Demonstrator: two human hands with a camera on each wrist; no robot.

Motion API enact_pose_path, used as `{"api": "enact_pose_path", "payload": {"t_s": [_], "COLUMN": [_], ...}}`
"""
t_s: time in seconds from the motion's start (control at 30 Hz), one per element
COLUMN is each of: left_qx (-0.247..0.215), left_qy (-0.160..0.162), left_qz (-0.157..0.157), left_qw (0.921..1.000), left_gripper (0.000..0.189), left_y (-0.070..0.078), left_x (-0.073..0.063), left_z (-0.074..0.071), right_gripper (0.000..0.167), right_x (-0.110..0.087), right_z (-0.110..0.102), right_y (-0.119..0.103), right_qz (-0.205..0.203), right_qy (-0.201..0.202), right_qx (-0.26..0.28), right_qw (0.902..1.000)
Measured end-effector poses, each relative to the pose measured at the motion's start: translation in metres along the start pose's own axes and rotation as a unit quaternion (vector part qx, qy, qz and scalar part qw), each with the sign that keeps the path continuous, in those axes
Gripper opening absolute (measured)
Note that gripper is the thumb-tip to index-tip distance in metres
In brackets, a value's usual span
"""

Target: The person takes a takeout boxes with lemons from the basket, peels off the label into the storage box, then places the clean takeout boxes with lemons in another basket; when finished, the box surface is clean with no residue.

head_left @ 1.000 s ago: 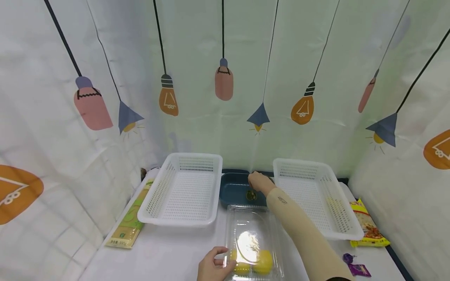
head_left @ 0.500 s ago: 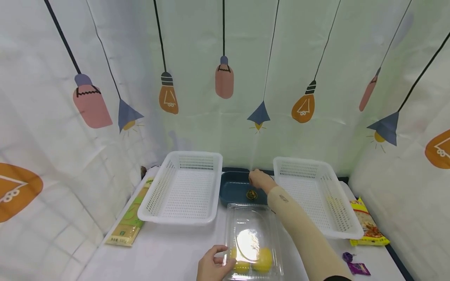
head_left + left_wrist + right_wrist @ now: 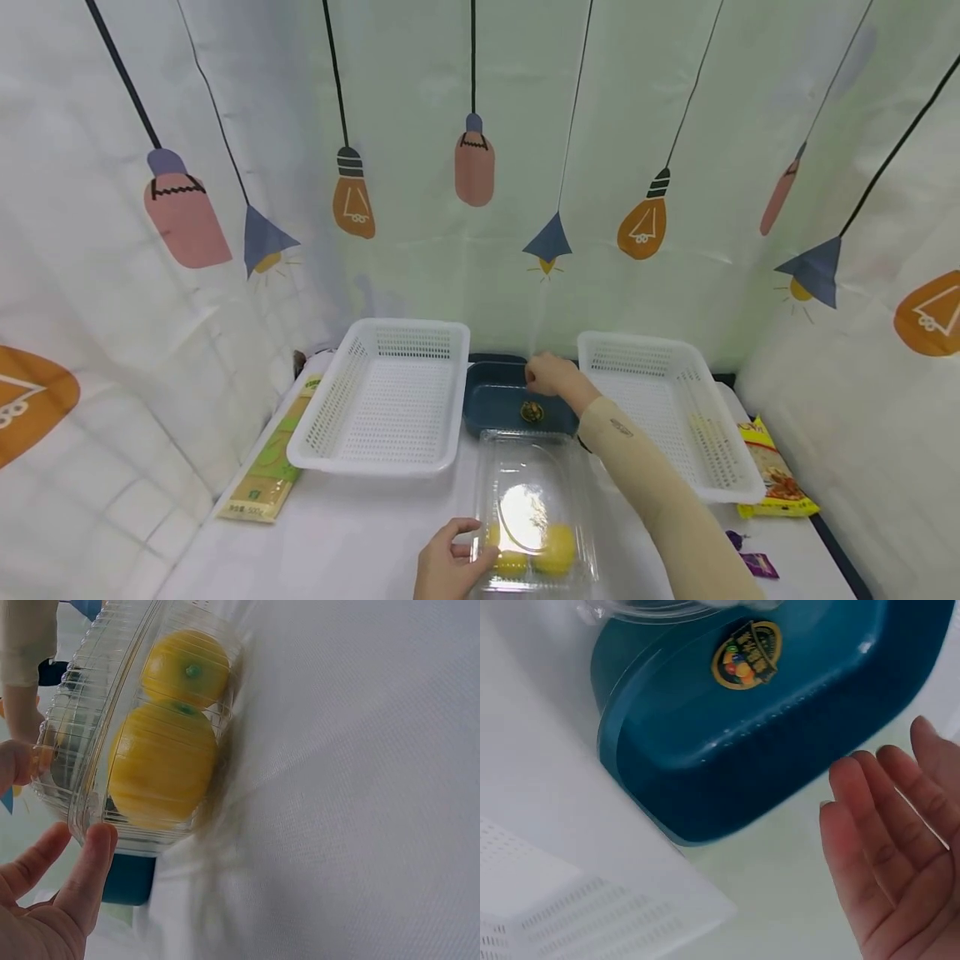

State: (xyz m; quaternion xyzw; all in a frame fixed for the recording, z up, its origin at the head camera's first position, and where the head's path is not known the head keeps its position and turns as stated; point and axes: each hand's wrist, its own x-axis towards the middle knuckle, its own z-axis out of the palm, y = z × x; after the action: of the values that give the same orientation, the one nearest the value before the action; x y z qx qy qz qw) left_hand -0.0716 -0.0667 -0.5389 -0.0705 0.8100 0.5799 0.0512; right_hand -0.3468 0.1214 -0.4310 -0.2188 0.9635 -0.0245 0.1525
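Observation:
My left hand (image 3: 452,557) grips the near left side of a clear plastic lidded box (image 3: 517,467), thumb over the lid and fingers at its rim. Two yellow lemon-like fruits with green stem spots (image 3: 163,763) lie inside; they look like lemons or similar. Behind the box sits a dark blue basin (image 3: 487,408) with a round black-and-gold sticker (image 3: 747,655) on its inner floor. My right hand (image 3: 553,375) reaches to the far right part of the basin; in the right wrist view its fingers extend, fingertips right at the rim, holding nothing.
White perforated baskets stand on either side, one left (image 3: 382,458) and one right (image 3: 660,358). A long green-and-gold packet (image 3: 258,479) lies at the left. On the right are a yellow snack bag (image 3: 776,475) and small purple wrapped candies (image 3: 759,566).
The head view has shifted slightly. My right hand stays at the basin's far side, its forearm swung a little to the right. The left hand keeps its hold on the box.

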Motion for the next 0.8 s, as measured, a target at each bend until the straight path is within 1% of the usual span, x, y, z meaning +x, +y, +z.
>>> {"api": "enact_pose_path", "payload": {"t_s": [0.23,0.37,0.43,0.5,0.63,0.8], "left_qx": [-0.004,-0.004,-0.001,0.006,0.012,0.010], "left_qy": [-0.011,-0.013,-0.010,-0.003,0.009,0.003], "left_qz": [-0.005,-0.007,-0.005,-0.001,0.003,-0.004], "left_qw": [0.9999,0.9999,0.9999,1.0000,0.9999,0.9999], "left_gripper": [0.048,0.049,0.048,0.047,0.045,0.047], "left_y": [0.002,0.001,0.001,0.001,0.001,0.001], "left_x": [0.001,0.000,0.000,0.000,0.000,0.000], "left_z": [0.000,-0.001,-0.001,-0.001,0.000,0.000], "right_gripper": [0.031,0.039,0.041,0.042,0.043,0.043], "right_x": [-0.021,-0.034,-0.043,-0.053,-0.077,-0.111], "right_z": [-0.010,-0.014,-0.016,-0.018,-0.020,-0.015], "right_y": [-0.007,-0.011,-0.014,-0.017,-0.024,-0.031], "right_qz": [0.000,-0.002,0.001,0.006,0.000,-0.005], "right_qy": [0.001,0.018,0.031,0.043,0.067,0.098], "right_qx": [-0.003,-0.011,-0.005,0.005,0.039,0.083], "right_qw": [1.0000,0.9998,0.9995,0.9991,0.9970,0.9917]}}
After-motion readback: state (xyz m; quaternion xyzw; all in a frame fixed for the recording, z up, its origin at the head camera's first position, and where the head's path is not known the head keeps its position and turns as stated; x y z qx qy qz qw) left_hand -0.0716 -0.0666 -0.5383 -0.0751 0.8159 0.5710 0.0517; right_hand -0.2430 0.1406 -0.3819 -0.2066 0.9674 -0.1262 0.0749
